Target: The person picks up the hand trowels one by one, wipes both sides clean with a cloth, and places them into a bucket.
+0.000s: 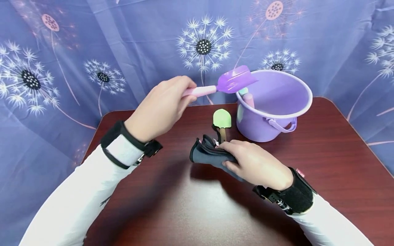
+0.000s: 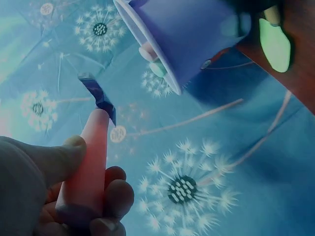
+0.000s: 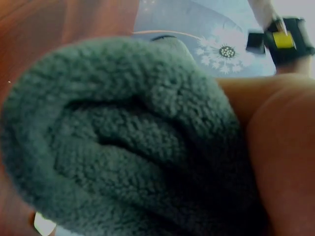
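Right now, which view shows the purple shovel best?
Head view: the purple shovel shows its broad blade and part of its pink handle, gripped by the left hand. Left wrist: handle close up, blade dark and nearly edge-on. Right wrist: shovel not visible.

Mostly purples, one lime green

Scoop: blade translucent purple, handle pale pink. Bucket: lilac, rim paler; inside we note a pink handle end and a mint handle end. Small trowel: lime-green blade, brown handle. Folded fabric: slate blue-grey, dark edging; we see it greener in the right wrist view. Surface: reddish brown, faint streaks. Backdrop cloth: periwinkle, white dandelions with white-dotted black centres, some pink. Sleeves white, wrist straps black.
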Available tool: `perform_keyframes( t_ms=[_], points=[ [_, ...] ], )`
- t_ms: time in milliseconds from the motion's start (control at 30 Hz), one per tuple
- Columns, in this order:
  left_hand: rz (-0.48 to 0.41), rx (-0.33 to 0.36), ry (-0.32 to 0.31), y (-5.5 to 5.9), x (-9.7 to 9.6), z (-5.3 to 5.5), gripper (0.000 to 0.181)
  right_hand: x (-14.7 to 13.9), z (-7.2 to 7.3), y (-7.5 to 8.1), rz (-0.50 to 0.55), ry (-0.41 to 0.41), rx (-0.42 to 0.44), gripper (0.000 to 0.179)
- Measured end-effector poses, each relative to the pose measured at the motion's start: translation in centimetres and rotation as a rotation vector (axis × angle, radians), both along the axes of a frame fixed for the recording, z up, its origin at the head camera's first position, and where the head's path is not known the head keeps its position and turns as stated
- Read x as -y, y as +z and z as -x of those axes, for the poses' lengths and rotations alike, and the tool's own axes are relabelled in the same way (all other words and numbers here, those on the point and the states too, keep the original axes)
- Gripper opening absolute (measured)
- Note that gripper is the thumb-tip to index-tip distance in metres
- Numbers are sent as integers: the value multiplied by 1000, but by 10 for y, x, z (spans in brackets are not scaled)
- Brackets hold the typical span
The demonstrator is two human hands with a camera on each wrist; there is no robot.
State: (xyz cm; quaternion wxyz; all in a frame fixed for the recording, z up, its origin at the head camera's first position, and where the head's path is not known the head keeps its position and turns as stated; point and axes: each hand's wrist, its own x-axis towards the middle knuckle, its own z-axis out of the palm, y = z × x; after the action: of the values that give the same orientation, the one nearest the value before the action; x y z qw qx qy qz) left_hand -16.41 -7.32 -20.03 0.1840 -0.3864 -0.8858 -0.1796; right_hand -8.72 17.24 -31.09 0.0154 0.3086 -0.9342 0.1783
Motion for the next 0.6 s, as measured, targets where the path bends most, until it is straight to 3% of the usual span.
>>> perform_keyframes(
  t_ms=[167,367,467,600],
  points=[
    [73,42,-37,13,-38,17,18,3,-4,-3,-47,61,-43,35],
    [189,90,-49,18,-80,27,24,6,-9,-6,-82,103,-76,35],
    [303,110,-40,17,-102,31,16,9,-11,-7,-92,109,-96,32],
    [452,109,-15,14,-128,36,29,11,-14,-8,-105,112,-116,31]
  ],
)
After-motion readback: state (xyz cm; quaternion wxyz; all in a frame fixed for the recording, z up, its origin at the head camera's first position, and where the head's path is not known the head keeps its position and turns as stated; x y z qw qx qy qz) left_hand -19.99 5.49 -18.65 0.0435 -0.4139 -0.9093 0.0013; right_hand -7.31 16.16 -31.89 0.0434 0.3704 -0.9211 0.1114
